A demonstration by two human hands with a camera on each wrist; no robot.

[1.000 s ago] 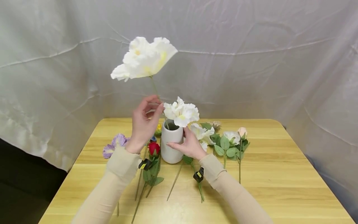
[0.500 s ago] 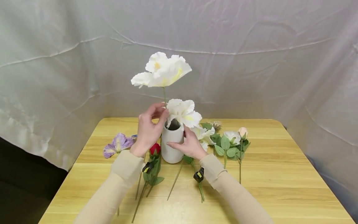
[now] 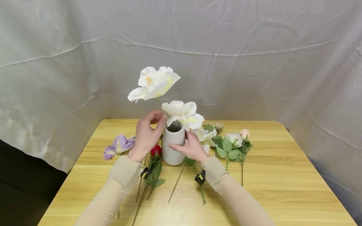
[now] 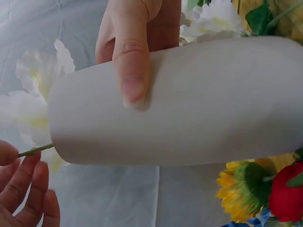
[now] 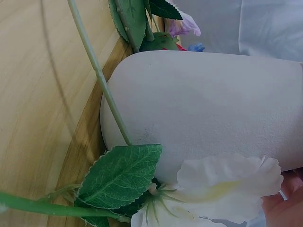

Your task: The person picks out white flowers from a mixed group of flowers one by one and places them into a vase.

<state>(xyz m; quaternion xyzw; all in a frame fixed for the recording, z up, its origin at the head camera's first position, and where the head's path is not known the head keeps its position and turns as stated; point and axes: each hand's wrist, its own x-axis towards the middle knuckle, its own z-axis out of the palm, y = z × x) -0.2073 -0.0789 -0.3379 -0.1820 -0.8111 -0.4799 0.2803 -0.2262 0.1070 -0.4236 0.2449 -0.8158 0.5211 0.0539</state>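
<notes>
In the head view my left hand (image 3: 148, 133) is at the left side of the vase's mouth, pinching the stem of a tall white iris (image 3: 154, 83). The left wrist view shows that green stem (image 4: 35, 150) between thumb and fingers, running in at the rim. My right hand (image 3: 193, 147) holds the white vase (image 3: 173, 146) from the right, its thumb (image 4: 132, 85) across the wall. A second white iris (image 3: 183, 114) stands in the vase, its bloom spread over the right of the mouth. The vase stands upright on the table.
Left of the vase lie a purple iris (image 3: 118, 146), a red rose (image 3: 155, 150) and a yellow sunflower (image 4: 236, 189). To the right lie another white iris (image 3: 205, 135), a white rose (image 3: 234, 138) and a pale pink rosebud (image 3: 245, 134). Stems point toward the wooden table's (image 3: 282, 188) front.
My left hand has come down with the tall iris, whose bloom swung right, then back left and lower. The second iris has shifted slightly. My right hand stays on the vase.
</notes>
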